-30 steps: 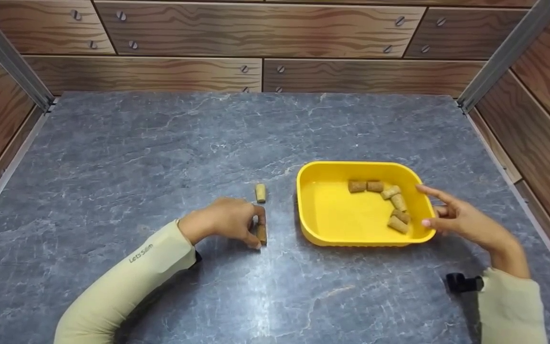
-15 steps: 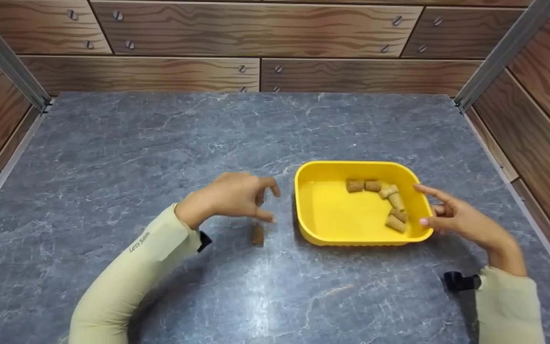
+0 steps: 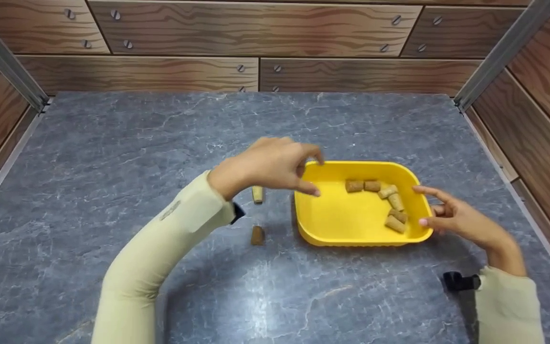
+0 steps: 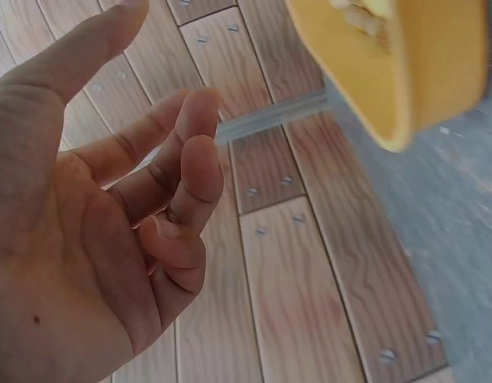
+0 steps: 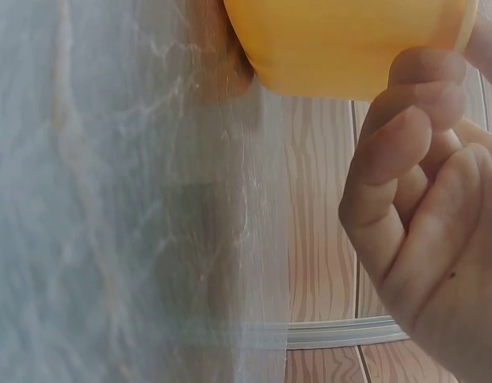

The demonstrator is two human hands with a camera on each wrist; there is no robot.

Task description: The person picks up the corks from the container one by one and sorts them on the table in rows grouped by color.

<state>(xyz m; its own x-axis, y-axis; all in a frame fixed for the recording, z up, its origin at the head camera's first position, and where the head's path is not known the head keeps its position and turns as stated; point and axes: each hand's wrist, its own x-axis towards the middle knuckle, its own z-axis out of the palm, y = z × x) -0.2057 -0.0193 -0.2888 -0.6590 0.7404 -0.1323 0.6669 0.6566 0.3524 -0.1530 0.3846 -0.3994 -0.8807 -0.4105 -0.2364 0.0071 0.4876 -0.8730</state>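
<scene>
My left hand (image 3: 275,165) hovers at the left end of a yellow plastic tub (image 3: 332,210). Its thumb and fingers stand apart with nothing between them, as the left wrist view of the left hand (image 4: 110,199) also shows. My right hand (image 3: 470,227) grips the tub's right rim, some fingers bent against the outer wall. Several corks (image 3: 395,224) lie along the back and right inside the tub. On the table left of it lie a pale cork (image 3: 257,195), partly covered by the left arm, and a brown cork (image 3: 257,235) nearer me.
The grey marbled table (image 3: 160,129) is bounded by wood-patterned panels (image 3: 275,28) at the back and sides. Metal posts (image 3: 499,57) rise at the far corners. A black wrist camera (image 3: 461,282) juts from the right sleeve, above the table.
The left hand has let go of the brown cork, which stays on the table. It has lifted away, rightward and back, to the tub's left rim. The right hand keeps its hold.
</scene>
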